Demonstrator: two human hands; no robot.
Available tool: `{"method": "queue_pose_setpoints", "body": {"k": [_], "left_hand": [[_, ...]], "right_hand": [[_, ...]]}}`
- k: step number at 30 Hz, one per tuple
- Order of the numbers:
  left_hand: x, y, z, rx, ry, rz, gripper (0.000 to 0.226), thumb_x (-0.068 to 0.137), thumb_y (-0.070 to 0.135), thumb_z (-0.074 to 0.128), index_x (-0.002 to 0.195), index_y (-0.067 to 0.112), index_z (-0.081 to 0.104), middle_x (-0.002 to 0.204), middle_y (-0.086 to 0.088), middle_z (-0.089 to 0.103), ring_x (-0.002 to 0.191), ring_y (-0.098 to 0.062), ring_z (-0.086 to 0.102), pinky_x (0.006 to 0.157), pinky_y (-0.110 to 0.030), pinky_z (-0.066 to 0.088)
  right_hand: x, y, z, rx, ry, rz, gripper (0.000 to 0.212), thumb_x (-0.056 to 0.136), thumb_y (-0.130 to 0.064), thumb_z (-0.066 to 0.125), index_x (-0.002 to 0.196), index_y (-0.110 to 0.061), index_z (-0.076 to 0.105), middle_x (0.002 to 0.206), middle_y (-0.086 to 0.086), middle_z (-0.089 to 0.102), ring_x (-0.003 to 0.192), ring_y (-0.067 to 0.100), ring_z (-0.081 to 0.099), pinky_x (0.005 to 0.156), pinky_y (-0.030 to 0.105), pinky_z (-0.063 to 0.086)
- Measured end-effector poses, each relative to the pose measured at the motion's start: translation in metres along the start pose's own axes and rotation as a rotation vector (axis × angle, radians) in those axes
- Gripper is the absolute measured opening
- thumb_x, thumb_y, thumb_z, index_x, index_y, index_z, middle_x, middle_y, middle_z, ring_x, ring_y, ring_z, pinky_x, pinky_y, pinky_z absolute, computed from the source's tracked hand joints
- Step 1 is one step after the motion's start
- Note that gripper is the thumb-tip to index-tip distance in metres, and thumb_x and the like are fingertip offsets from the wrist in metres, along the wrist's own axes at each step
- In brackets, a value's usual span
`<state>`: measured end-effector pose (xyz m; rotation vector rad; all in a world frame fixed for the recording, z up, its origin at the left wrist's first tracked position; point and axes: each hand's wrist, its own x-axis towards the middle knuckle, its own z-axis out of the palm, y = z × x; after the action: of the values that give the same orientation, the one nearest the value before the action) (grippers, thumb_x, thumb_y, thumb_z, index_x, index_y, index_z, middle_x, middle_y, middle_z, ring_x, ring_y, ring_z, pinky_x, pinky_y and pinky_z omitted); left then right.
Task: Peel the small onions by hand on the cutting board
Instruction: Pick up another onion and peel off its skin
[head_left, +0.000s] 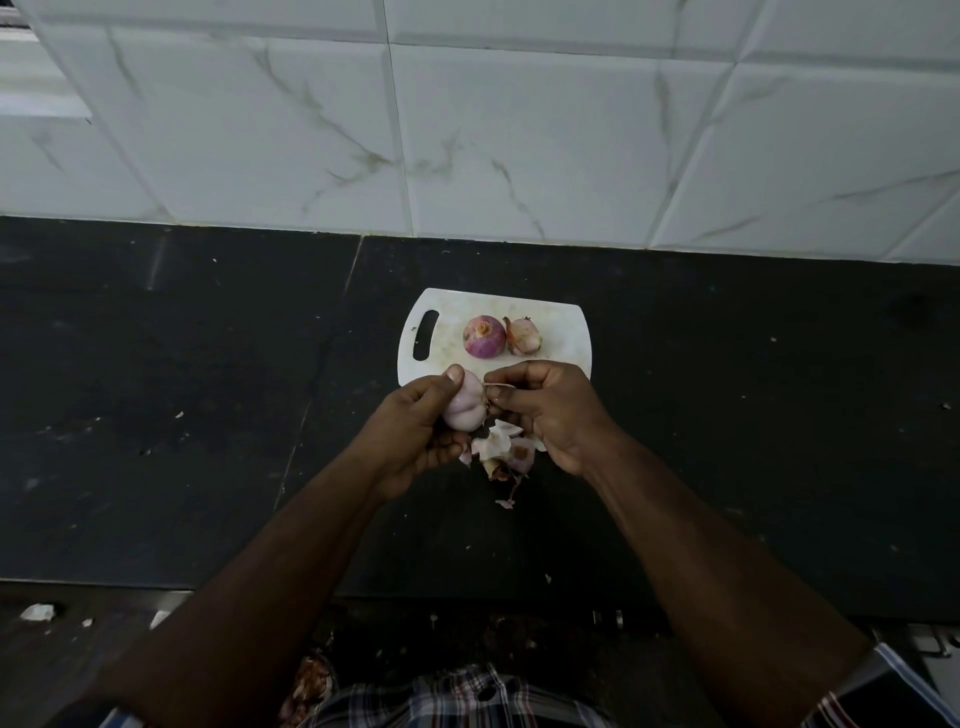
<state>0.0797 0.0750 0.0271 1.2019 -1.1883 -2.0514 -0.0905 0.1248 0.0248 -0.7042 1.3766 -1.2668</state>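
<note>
A: What's in each grip?
B: The left hand (415, 421) curls round a pale onion (464, 405); the right hand (545, 410) pinches a skin strip (497, 385).
A: Beyond?
B: Peels (501, 449) below; two onions (484, 336) on the white cutting board (561, 353), dark surface (208, 389), tiled wall (519, 130).

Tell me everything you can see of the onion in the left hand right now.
The onion is small, pale pinkish-white and glossy, mostly bare of dry skin, with lobes showing on its lower side. The left hand grips it just above the near edge of the white cutting board, thumb on top. The right hand pinches a thin strip of skin at its right side. Loose peels lie below.
</note>
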Motion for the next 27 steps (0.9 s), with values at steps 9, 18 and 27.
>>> {"method": "queue_pose_setpoints", "body": {"k": [9, 18, 27], "left_hand": [[0.007, -0.008, 0.005, -0.043, 0.145, -0.017, 0.048, 0.093, 0.053, 0.063, 0.110, 0.008, 0.067, 0.083, -0.012, 0.073, 0.057, -0.017, 0.059, 0.054, -0.025, 0.054], [0.006, 0.000, -0.006, -0.131, 0.092, -0.072, 0.044, 0.096, 0.053, 0.059, 0.120, 0.016, 0.065, 0.086, -0.005, 0.068, 0.062, -0.012, 0.058, 0.051, -0.021, 0.054], [0.008, -0.003, -0.001, -0.012, 0.027, -0.008, 0.055, 0.082, 0.058, 0.064, 0.111, 0.012, 0.064, 0.082, -0.008, 0.069, 0.059, -0.013, 0.059, 0.054, -0.023, 0.053]], "right_hand": [[-0.001, 0.008, 0.009, -0.590, 0.208, -0.326, 0.014, 0.084, -0.006, 0.075, 0.097, -0.011, 0.079, 0.090, -0.001, 0.078, 0.082, 0.009, 0.073, 0.081, 0.030, 0.060], [0.001, 0.007, -0.024, -0.704, -0.019, -0.116, 0.010, 0.082, -0.026, 0.081, 0.092, -0.025, 0.080, 0.121, -0.005, 0.071, 0.108, 0.005, 0.065, 0.098, 0.040, 0.055], [0.004, -0.001, 0.008, -0.945, -0.025, -0.178, 0.019, 0.096, -0.027, 0.064, 0.094, -0.011, 0.073, 0.079, -0.003, 0.070, 0.071, 0.008, 0.063, 0.064, 0.028, 0.050]]}}
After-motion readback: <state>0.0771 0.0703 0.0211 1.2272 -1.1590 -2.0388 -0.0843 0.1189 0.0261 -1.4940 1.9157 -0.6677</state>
